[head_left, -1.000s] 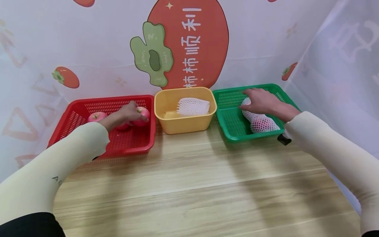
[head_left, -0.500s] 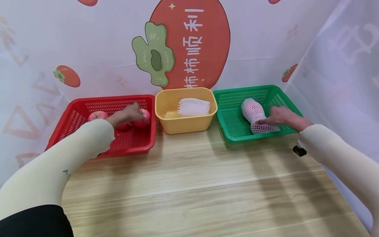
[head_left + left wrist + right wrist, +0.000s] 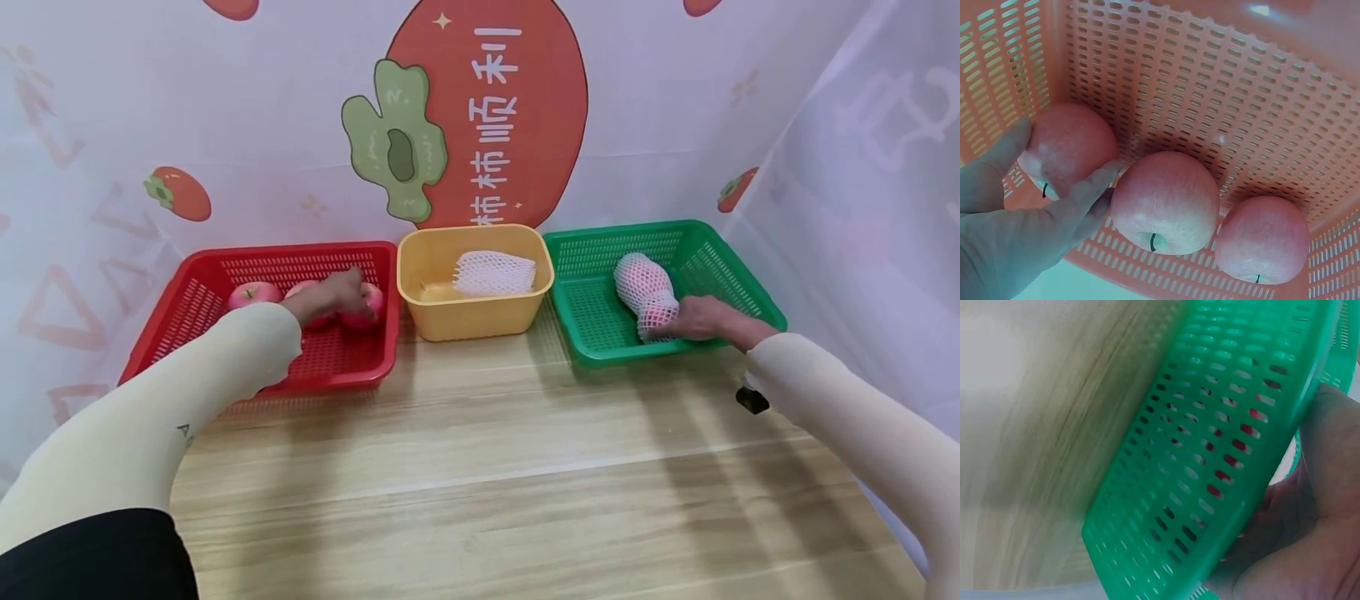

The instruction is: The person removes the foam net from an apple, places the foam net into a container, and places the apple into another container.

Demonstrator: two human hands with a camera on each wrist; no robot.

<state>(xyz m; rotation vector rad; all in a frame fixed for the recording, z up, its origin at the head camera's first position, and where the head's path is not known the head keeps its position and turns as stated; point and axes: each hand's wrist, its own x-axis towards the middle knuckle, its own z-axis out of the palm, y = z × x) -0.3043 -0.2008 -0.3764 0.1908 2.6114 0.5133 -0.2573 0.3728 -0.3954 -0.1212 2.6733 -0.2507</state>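
Observation:
In the red basket (image 3: 330,383), my left hand (image 3: 341,293) is at the rightmost apple (image 3: 1072,144), its thumb on one side and its fingers on the other. A second apple (image 3: 1166,203) lies right beside those fingers, and a third apple (image 3: 1263,240) is farther along. Over the green basket (image 3: 592,354), my right hand (image 3: 701,318) grips the nearer foam-netted apple (image 3: 656,315), covering the net's right end. Its fingertips are mostly hidden behind the basket wall in the right wrist view. Another apple in a white foam net (image 3: 641,279) lies just behind it.
Between the baskets stands a yellow bin (image 3: 472,321) holding white foam nets (image 3: 495,273). All three containers sit at the back of a wooden table (image 3: 480,467), against a printed cloth backdrop (image 3: 262,125).
My right hand has moved from the farther netted apple to the nearer one and come down over its net. My left hand has stayed at the same apple.

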